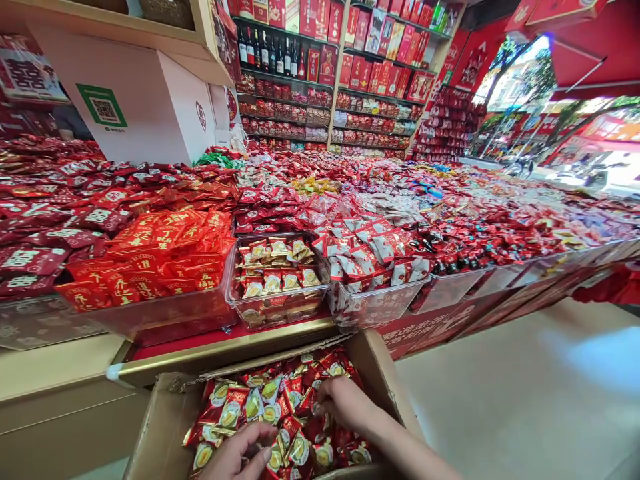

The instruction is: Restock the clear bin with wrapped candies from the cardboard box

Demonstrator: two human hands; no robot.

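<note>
A cardboard box (160, 420) full of red and gold wrapped durian candies (273, 413) is in front of me at the bottom of the head view. Over the near left part of the candies is my left hand (240, 455), its thumb and curled fingers apart with nothing gripped between them. My right hand (347, 403) dips into the right side of the pile with its fingers bent inward. Its fingertips are partly hidden, so what they hold, if anything, does not show.
Above the box, a clear plastic bin (277, 300) holds similar gold and red candies. A bin of red-and-white packets (375, 253) stands to its right, orange-red packets (150, 260) to its left. Behind are stocked shelves (335, 87) and a white box with a QR code (175, 113).
</note>
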